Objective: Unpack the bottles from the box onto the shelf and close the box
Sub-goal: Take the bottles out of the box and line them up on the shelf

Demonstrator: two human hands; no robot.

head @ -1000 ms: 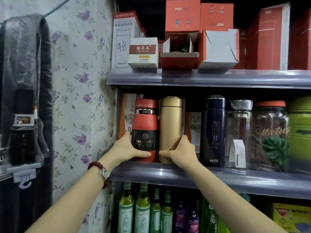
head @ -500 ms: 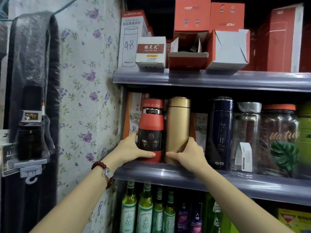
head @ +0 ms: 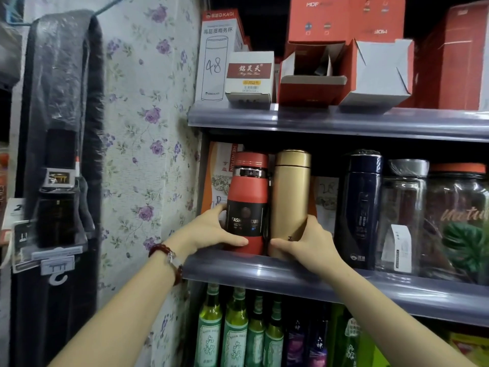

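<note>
Red bottle [head: 247, 202] in left hand's [head: 211, 231] grip, gold bottle [head: 291, 200] in right hand's [head: 307, 242], arms outstretched.

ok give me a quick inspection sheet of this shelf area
surface: middle shelf, grey lip, crowded with bottles
job's things: red bottle and gold bottle upright, side by side; open red box on the shelf above
clutter: navy flask, glass jars, green bottles below, more boxes above
grippers: left hand on red bottle, right hand on gold bottle
cables: nothing seen
surroundings: floral wall, wrapped dark goods hanging left
</note>
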